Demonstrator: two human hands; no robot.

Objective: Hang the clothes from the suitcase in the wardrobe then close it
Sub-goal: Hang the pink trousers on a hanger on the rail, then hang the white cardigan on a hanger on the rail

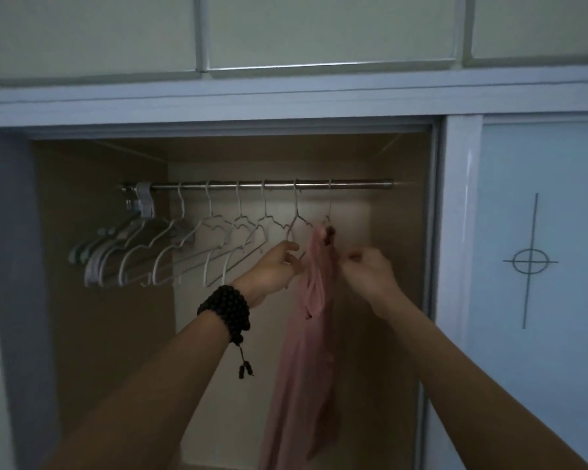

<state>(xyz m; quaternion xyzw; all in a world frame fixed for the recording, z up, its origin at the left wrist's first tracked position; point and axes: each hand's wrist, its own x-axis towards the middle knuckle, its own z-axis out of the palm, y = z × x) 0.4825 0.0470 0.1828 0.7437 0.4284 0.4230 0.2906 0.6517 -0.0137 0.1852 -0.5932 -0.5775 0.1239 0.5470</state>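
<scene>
A pink garment hangs from the rightmost wire hanger on the metal rail inside the open wardrobe. My left hand, with a black bead bracelet at the wrist, pinches the garment's left edge just below the hanger. My right hand has its fingers curled at the garment's right shoulder, seemingly pinching the cloth. The suitcase is out of view.
Several empty white wire hangers hang along the rail to the left, with thicker plastic hangers bunched at its left end. The sliding door with a drawn crosshair mark stands to the right. Closed upper cabinets run above.
</scene>
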